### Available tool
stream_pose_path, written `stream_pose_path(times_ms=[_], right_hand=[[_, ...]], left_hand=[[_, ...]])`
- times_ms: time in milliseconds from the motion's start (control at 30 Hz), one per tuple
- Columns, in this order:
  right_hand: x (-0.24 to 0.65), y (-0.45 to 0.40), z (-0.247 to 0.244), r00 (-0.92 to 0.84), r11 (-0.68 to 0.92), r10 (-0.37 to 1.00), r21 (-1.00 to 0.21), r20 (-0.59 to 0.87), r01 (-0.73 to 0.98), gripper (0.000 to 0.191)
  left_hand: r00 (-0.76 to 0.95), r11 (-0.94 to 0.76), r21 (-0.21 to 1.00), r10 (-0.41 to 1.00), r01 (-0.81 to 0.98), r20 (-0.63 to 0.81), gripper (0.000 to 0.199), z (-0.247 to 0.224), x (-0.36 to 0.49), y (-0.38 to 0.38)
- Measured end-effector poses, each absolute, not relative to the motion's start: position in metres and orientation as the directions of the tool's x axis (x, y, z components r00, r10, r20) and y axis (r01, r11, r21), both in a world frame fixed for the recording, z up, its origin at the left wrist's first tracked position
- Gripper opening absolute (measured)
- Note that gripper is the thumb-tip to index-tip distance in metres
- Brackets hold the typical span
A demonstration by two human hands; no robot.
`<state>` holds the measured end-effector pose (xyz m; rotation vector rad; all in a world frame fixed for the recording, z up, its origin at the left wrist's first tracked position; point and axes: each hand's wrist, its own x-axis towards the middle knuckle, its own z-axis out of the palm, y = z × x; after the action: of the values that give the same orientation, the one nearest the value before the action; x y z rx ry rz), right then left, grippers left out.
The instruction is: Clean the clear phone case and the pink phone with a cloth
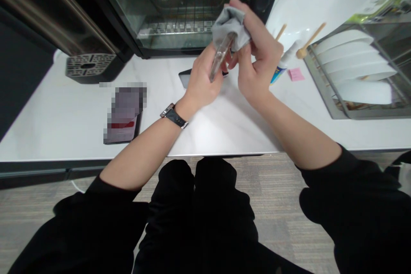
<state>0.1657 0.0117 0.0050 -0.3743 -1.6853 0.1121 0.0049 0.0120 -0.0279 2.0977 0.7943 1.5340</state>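
And we're live at the counter [224, 132], where the left hand [201, 81] has a clear plastic case [221, 56] pinched between thumb and fingers [205, 62], tilted up and held just above the white surface. The right hand [257, 62] comes in with a grey cloth [229, 25], its fingers [257, 21] curled close together, bunching the cloth over the top end of the case, touching it. A black wristwatch [173, 115] sits on the left wrist. Right beneath the hands, partly blocked by them, a dark phone [184, 78] lies flat on the counter. Out to the left, a device with a pixelated screen [125, 113] lies flat, with a black appliance with a slotted grille [90, 67] behind it. Straight ahead stands a glass-doored toaster oven [173, 8]. Over on the right: a small bottle [282, 66], a pink sticky note [296, 74], and a metal dish rack [324, 81] loaded with white plates [353, 64]!
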Motion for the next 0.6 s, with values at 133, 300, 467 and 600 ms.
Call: stream_pose_path(times_ms=[133,300,467,600], right_hand=[[0.1661,0.0083,0.008,-0.147,0.941,0.304,-0.273,0.941,0.2,0.046],[0.1635,0.0053,0.0106,-0.218,0.875,0.464,-0.406,0.859,0.262,0.054],[0.1647,0.0052,0.0132,-0.243,0.826,0.556,-0.496,0.795,0.267,0.054],[0.1657,0.0027,0.0136,-0.303,0.821,0.567,-0.496,0.766,0.284,0.05]], left_hand=[[0.206,-0.765,0.618,0.644,0.181,0.737,0.014,-0.029,0.0035,0.0162],[0.205,-0.725,0.651,0.689,0.226,0.695,0.009,-0.0302,0.0046,0.016],[0.22,-0.713,0.655,0.7,0.248,0.679,0.018,-0.0248,0.0045,0.0111],[0.208,-0.69,0.679,0.723,0.25,0.659,0.018,-0.0243,0.0055,0.0123]])
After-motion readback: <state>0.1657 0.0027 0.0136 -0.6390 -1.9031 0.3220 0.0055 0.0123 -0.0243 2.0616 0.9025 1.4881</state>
